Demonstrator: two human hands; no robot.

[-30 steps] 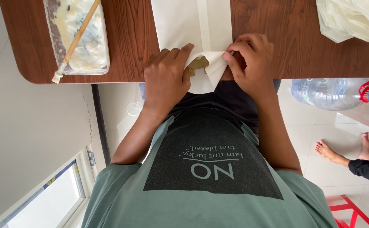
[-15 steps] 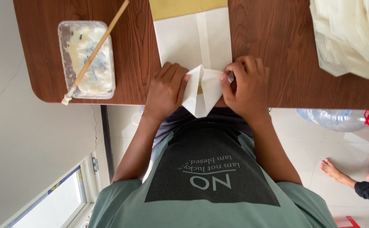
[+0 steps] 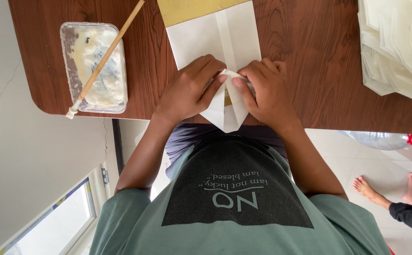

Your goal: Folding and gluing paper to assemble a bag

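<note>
A white paper bag (image 3: 215, 38) with a central seam and a yellow-brown band at its far end lies on the brown wooden table (image 3: 310, 61). Its near end is folded into a point that hangs over the table's edge. My left hand (image 3: 187, 92) presses the left flap of that fold flat. My right hand (image 3: 267, 92) pinches the small folded flap in the middle with thumb and forefinger. The fingertips of both hands meet on the fold.
At the table's left stands a clear plastic tub of white paste (image 3: 95, 66), a wooden stick (image 3: 107, 54) lying across it. A stack of white paper (image 3: 397, 47) sits at the right. On the floor are a water bottle (image 3: 380, 139) and another person's feet (image 3: 390, 186).
The folded end has been pulled in from the table's edge and its flaps turned toward the middle. Both hands have closed together over the fold. The camera has tilted further onto the table.
</note>
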